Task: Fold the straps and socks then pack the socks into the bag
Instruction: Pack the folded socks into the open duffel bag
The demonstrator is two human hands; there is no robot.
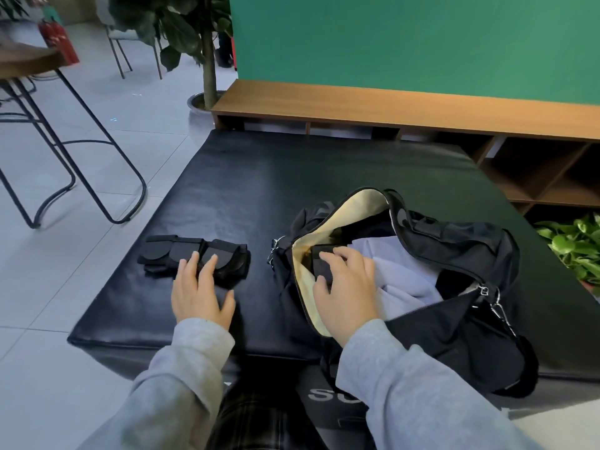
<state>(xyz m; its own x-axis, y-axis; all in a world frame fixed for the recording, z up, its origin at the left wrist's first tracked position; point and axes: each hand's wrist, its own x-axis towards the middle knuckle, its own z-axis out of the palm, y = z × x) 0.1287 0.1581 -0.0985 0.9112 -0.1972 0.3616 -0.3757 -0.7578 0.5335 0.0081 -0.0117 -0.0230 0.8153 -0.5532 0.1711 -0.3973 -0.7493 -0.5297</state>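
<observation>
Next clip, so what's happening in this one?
A person is packing at a black mat. Their right hand holds a folded black item inside the open black bag, next to some pale cloth. Their left hand rests on a folded black bundle lying on the mat beside the bag.

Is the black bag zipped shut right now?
No, the black bag gapes open, its cream lining showing, and the right hand reaches inside holding a black folded item.
</observation>
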